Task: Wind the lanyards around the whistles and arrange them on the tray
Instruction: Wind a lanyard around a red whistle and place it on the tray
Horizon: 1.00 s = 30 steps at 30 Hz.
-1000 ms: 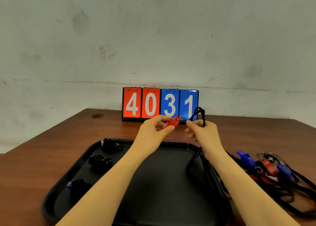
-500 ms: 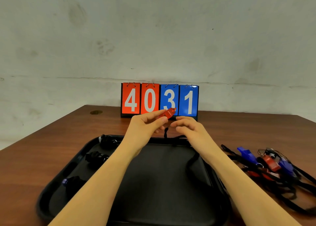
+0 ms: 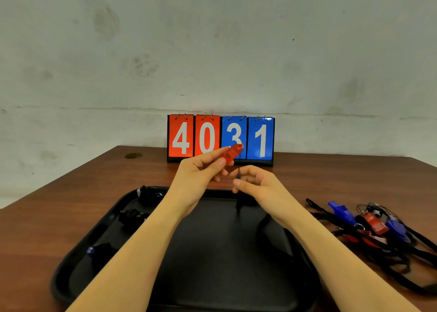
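Right hand [image 3: 257,184] dropped lower, pinching lanyard [image 3: 238,203]; left hand [image 3: 198,177] grips red whistle [image 3: 230,154].

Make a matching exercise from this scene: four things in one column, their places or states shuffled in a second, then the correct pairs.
Things:
1. red whistle
2. black lanyard
3. wound whistles
4. blue whistle

Places or states:
A. lying along the left side of the tray
B. held up in the left hand
C. in the loose heap on the table, right of the tray
D. pinched in the right hand, hanging down

Pairs: 1-B, 2-D, 3-A, 4-C
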Available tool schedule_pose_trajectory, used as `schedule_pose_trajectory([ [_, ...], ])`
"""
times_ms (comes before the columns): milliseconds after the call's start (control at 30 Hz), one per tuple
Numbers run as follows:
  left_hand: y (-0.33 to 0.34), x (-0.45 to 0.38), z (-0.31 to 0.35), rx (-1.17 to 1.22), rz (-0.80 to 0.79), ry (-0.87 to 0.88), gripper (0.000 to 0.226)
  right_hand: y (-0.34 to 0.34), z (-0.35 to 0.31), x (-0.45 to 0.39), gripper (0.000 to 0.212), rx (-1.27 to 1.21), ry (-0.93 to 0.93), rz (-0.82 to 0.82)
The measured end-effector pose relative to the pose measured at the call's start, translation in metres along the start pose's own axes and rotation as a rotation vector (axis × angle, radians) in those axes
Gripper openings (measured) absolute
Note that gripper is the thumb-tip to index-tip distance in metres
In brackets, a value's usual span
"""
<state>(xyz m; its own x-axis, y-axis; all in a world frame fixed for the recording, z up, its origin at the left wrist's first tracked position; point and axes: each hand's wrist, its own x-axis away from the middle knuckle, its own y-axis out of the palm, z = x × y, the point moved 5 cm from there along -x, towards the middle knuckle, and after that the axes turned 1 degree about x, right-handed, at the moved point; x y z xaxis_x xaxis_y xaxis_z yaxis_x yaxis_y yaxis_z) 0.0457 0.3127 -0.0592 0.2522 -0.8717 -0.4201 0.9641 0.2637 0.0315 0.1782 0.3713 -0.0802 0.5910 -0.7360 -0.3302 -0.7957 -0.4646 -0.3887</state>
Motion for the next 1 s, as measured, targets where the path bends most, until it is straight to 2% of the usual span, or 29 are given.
schedule_pose_trajectory([
  [33,0.000,0.000,0.000,-0.004,0.010,0.003,0.027,-0.001,-0.001,0.000,0.013,-0.004,-0.017,0.031],
  [167,-0.007,-0.003,-0.003,0.003,0.097,-0.027,0.028,-0.012,0.000,-0.001,0.019,-0.221,-0.042,0.164],
  [267,-0.014,-0.003,-0.007,0.038,0.165,-0.085,0.021,-0.023,0.002,-0.002,0.022,-0.375,-0.017,0.306],
  [400,-0.014,0.000,-0.008,0.144,0.132,-0.173,0.014,-0.035,0.003,-0.001,0.027,-0.517,-0.019,0.423],
  [500,-0.008,0.003,-0.005,0.328,0.044,-0.258,0.013,-0.040,0.006,0.000,0.024,-0.332,-0.040,0.469],
  [600,0.001,0.005,-0.004,0.415,-0.018,-0.293,0.017,-0.038,0.004,0.001,0.008,-0.076,-0.042,0.484],
  [733,0.004,0.007,-0.007,0.451,0.032,-0.279,0.010,-0.019,-0.008,0.003,0.002,0.370,-0.164,0.372],
  [800,0.003,0.007,-0.007,0.359,0.075,-0.224,0.006,-0.005,-0.014,0.004,0.009,0.600,-0.240,0.268],
  [867,-0.001,0.008,-0.004,0.152,0.131,-0.137,0.006,0.008,-0.022,0.005,0.015,0.736,-0.318,0.165],
  [1000,-0.006,0.008,0.002,-0.156,0.228,0.005,0.009,0.014,-0.033,0.009,0.024,0.805,-0.436,0.109],
])
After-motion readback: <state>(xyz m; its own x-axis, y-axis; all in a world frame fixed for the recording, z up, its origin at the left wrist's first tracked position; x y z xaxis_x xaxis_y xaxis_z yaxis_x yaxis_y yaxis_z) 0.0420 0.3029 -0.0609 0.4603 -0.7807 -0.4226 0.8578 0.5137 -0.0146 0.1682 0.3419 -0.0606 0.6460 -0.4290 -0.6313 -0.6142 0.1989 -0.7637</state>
